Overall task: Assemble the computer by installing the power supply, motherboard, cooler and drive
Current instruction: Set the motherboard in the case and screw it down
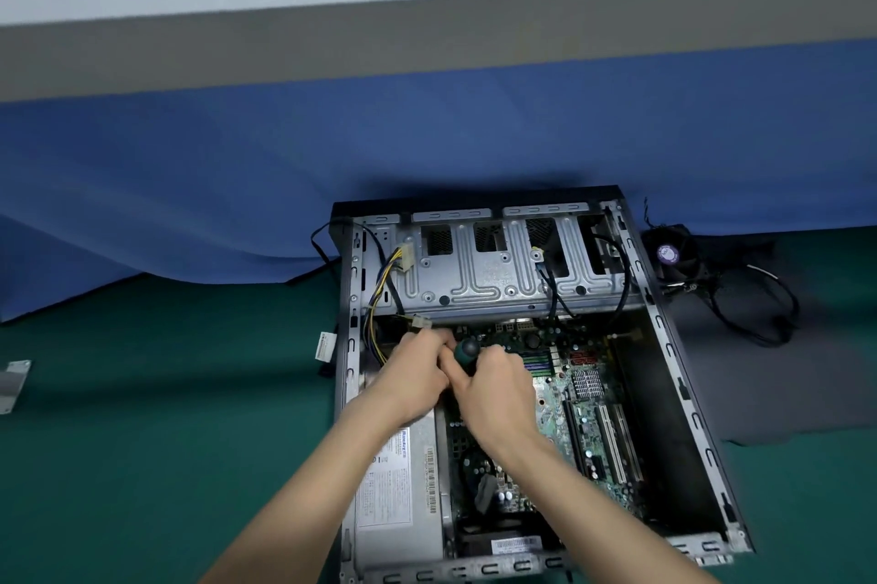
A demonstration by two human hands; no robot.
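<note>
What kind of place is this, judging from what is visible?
Probably a computer repair or assembly workbench. An open computer case lies on a green mat, a loose cooler fan with cables sits beside it, and a blue partition stands behind.

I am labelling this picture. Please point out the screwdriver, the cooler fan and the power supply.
screwdriver (466, 350): head view, on the round end of its handle.
cooler fan (668, 253): head view, on its purple hub sticker.
power supply (396, 488): head view, on its white label.
</note>
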